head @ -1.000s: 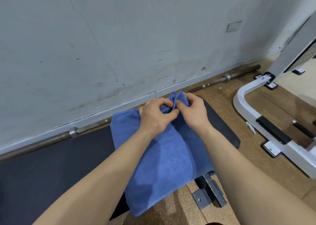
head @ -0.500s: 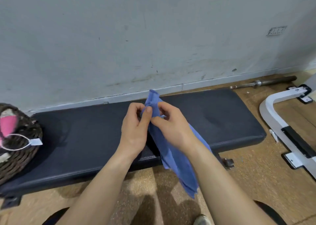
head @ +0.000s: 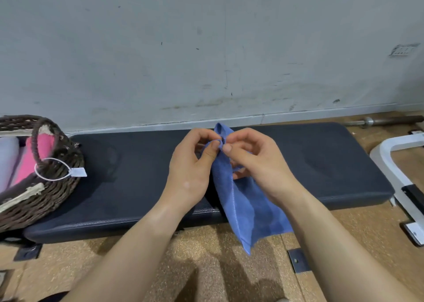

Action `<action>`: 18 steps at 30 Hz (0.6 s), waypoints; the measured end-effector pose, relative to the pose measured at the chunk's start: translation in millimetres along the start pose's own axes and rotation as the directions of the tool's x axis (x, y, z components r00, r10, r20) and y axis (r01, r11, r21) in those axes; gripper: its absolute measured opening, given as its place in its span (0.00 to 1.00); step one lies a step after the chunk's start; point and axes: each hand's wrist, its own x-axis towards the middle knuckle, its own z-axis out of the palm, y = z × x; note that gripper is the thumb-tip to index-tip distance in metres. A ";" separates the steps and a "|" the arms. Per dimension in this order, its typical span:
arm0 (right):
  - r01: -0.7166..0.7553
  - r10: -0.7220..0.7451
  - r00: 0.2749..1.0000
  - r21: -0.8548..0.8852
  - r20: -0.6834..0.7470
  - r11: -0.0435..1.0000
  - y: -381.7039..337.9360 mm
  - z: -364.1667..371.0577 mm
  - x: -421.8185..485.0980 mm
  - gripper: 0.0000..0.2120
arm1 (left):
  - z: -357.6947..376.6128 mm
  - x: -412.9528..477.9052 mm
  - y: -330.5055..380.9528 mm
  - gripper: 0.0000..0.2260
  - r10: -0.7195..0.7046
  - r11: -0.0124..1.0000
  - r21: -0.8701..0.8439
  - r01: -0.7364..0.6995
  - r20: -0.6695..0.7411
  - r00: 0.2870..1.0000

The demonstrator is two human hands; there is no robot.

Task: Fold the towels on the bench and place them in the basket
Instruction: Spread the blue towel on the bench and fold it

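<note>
head | left hand (head: 192, 171), right hand (head: 257, 161): both pinching blue towel (head: 243, 200) top | above bench (head: 309, 164)

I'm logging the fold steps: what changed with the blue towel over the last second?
The blue towel, spread on the bench a second ago, now hangs lifted. The left hand and the right hand still pinch its top edge. The basket is unmoved.
</note>
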 end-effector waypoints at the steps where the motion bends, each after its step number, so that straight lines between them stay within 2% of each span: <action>1: 0.017 -0.018 1.000 -0.017 -0.005 1.000 0.0 1.6 0.8 0.04 | -2.0 -0.3 -0.6 0.06 -0.004 1.000 -0.001 0.004 0.002 1.000; 7: 0.036 -0.037 0.999 -0.071 -0.016 0.997 -0.6 3.3 6.7 0.03 | -4.2 0.9 -0.4 0.04 -0.018 1.000 0.025 0.018 0.006 1.000; 13: 0.029 -0.029 1.000 -0.005 -0.003 1.000 -1.6 -1.4 8.9 0.05 | -1.7 1.4 -0.3 0.04 0.038 0.988 0.145 -0.044 0.045 0.998; 18: 0.046 -0.046 0.999 0.015 -0.004 0.999 -1.7 -4.1 9.4 0.08 | -2.3 6.3 2.8 0.05 0.041 0.992 0.118 -0.043 0.019 0.999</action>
